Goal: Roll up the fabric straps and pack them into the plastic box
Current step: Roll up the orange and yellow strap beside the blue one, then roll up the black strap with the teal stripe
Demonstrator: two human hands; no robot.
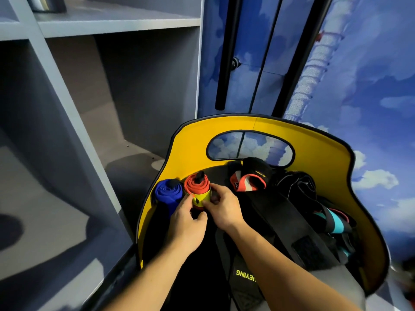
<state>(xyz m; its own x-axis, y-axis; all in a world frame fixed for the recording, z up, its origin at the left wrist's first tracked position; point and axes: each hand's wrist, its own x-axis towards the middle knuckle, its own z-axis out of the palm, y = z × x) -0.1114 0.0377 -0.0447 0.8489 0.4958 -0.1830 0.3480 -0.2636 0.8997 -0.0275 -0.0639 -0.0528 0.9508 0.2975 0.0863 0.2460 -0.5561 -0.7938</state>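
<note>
Both hands meet on one rolled strap. The left hand has its fingers curled against the near left side of the red roll, and the right hand pinches its right side with thumb and fingertips, so the roll is held between the two. The roll stands on end inside the yellow box, near its far left corner; its top shows a tight red-orange spiral of woven fabric with a dark end poking up from the middle, and its outer wrap is yellow with small red marks. Just beside it on the left, touching or nearly so, stands a blue roll of the same soft cloth, wound more loosely.

Further right in the box lies a heap of unrolled gear: a black wrap with red and white bands, a broad black strap running toward the viewer, and a teal-striped piece against the right wall. The box has smooth, curved yellow walls edged in black, with an oval handle cut-out in the far wall.

To the left stands a grey shelving unit with flat matte panels. Behind is a blue cabinet door printed with clouds, with long black bar handles
</note>
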